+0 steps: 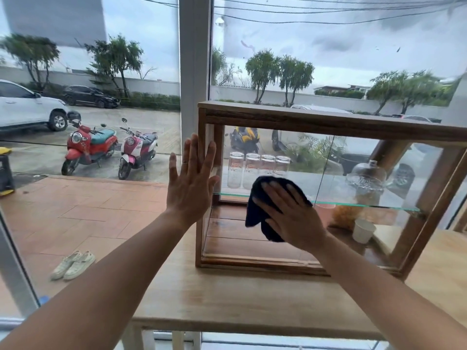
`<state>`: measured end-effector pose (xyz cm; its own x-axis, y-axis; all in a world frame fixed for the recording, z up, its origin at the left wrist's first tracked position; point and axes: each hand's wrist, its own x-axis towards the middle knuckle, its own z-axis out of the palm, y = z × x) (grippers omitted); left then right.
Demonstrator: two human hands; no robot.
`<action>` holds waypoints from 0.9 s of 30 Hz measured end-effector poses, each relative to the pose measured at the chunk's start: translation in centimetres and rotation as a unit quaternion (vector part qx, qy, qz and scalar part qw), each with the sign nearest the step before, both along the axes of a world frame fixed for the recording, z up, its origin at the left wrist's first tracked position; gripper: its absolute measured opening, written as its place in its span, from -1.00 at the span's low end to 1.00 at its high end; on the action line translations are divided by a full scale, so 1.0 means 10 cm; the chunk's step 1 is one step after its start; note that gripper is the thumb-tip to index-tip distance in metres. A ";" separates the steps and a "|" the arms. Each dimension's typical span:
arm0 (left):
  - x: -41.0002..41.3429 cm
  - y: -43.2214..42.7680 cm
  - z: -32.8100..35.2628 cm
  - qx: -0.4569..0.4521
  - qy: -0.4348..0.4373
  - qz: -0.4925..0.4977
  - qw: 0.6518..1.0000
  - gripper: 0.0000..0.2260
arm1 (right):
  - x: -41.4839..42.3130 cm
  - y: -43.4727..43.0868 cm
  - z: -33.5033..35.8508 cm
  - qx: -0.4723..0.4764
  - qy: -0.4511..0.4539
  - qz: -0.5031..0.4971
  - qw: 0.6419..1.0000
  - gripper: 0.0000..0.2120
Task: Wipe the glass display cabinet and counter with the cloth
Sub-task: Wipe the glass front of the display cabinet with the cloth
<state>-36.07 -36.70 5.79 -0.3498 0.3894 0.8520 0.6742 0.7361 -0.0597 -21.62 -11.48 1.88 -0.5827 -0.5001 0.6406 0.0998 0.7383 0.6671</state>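
Note:
A wooden-framed glass display cabinet stands on a light wooden counter. My right hand lies flat on a dark cloth and presses it against the front glass, low and left of the pane's middle. My left hand is spread flat, fingers up, against the cabinet's left corner post. Inside, a glass shelf carries several upturned drinking glasses and a domed glass cake stand.
A white paper cup and a bag of yellowish snacks sit on the cabinet floor. Behind the counter a large window with a white pillar shows scooters, cars and a tiled terrace with a pair of shoes.

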 end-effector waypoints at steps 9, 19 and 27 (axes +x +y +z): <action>-0.02 0.01 0.01 -0.008 -0.022 -0.008 1.000 -0.28 | -0.43 -0.60 0.00 -0.161 0.070 0.016 0.984 -0.46; -0.01 0.01 0.01 -0.011 -0.033 -0.011 0.999 -0.25 | -0.45 -0.89 -1.08 -0.023 -0.152 0.029 0.988 -0.50; 0.01 0.01 0.01 -0.008 -0.020 -0.011 1.000 -0.28 | 0.25 0.10 -0.99 0.049 -0.122 -0.025 0.991 -0.35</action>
